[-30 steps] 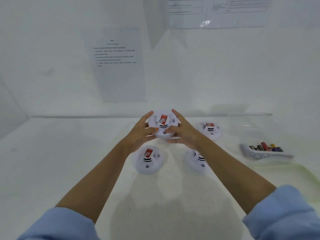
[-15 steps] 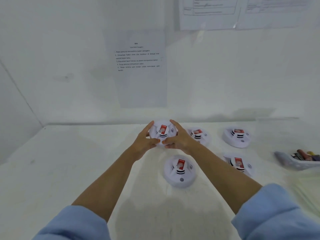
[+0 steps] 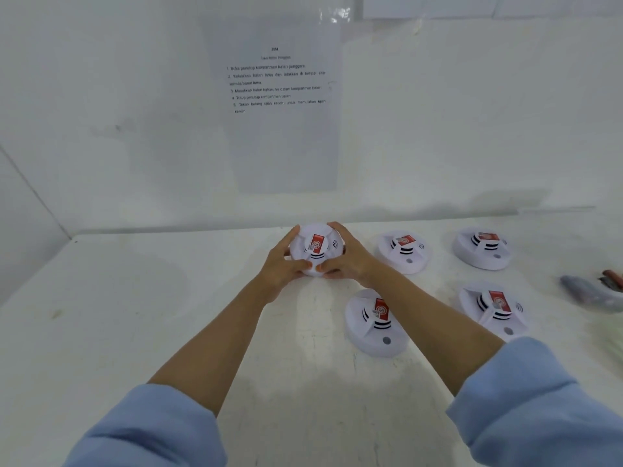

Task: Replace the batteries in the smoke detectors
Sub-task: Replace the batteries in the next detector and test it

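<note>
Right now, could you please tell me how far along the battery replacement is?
Nothing looks done: no detector shows open. In hand: the left hand and right hand grip one smoke detector, face up. Remaining: four other detectors lie on the table; the battery tray sits far right.

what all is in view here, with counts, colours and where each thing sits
held smoke detector: 1, white with red label, between both hands, far middle of the table
smoke detectors on table: 4, white with red labels, right of the hands
tray: 1, greyish, right edge, blurred, contents unclear
instruction sheet: 1, white with black text, on the wall
table: 1, white
sleeves: 2, light blue, bottom corners
left hand: 1, grips the detector's left side
right hand: 1, grips its right side
</note>
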